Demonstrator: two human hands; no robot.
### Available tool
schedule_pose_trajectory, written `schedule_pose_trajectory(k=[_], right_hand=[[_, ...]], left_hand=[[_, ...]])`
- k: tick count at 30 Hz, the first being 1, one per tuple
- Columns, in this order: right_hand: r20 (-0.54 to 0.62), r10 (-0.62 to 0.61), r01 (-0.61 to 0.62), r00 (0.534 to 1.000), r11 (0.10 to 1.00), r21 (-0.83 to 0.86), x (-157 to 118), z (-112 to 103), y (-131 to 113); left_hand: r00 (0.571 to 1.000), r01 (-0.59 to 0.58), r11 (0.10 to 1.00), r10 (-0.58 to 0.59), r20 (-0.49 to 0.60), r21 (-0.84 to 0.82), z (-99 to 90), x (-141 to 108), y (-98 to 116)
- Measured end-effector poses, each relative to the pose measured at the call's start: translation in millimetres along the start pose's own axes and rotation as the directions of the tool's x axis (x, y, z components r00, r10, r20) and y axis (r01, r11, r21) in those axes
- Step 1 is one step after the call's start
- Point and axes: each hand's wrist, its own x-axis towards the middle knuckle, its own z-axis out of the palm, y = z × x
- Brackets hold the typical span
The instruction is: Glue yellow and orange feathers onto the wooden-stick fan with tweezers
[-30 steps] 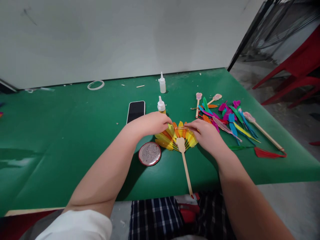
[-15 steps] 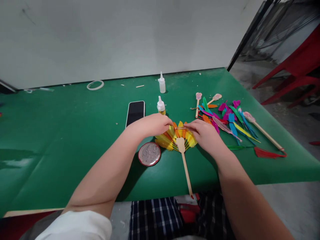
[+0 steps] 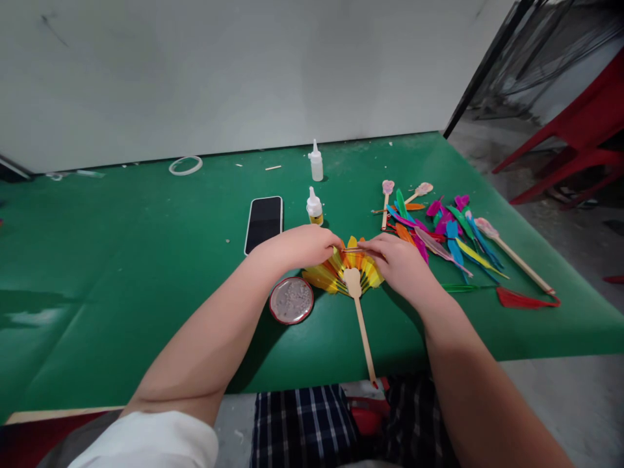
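Note:
A fan of yellow and orange feathers [image 3: 322, 275] lies on the green table, with a pale wooden handle [image 3: 361, 318] pointing toward me. Above the feathers, a thin strip [image 3: 351, 249] spans the gap between my hands. My left hand [image 3: 319, 244] pinches its left end from the upper left, fingers closed. On the other side my right hand [image 3: 397, 257] pinches the right end, its fingertips together over the feathers. A round red-rimmed tin [image 3: 291, 300] sits left of the fan, below my left forearm.
Two glue bottles [image 3: 316, 162] and a phone [image 3: 264, 224] stand or lie beyond my left arm. Coloured feathers [image 3: 451, 231] and flower-topped sticks [image 3: 517, 257] are spread at right. A clear ring [image 3: 186, 166] lies near the white wall [image 3: 219, 71]; red chairs [image 3: 580, 123] are beyond the table.
My left hand has shifted slightly right and down, closer to my right hand. The fan and my right hand look unchanged.

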Motion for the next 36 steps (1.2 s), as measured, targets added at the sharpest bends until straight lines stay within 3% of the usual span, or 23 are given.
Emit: schedule_pose_trajectory(k=[17,36], right_hand=[[0.015,0.027,-0.027,1.0,1.0,-0.005,-0.2,0.1,-0.9],[0.002,0.001,-0.001,1.0,1.0,0.006,0.5,0.3,-0.3]], left_hand=[[1.0,0.002,0.999,-0.002,-0.014,0.038,4.3,5.4,0.5],[0.998,-0.038,0.998,0.035,-0.047,-0.055,3.0,5.4,-2.3]])
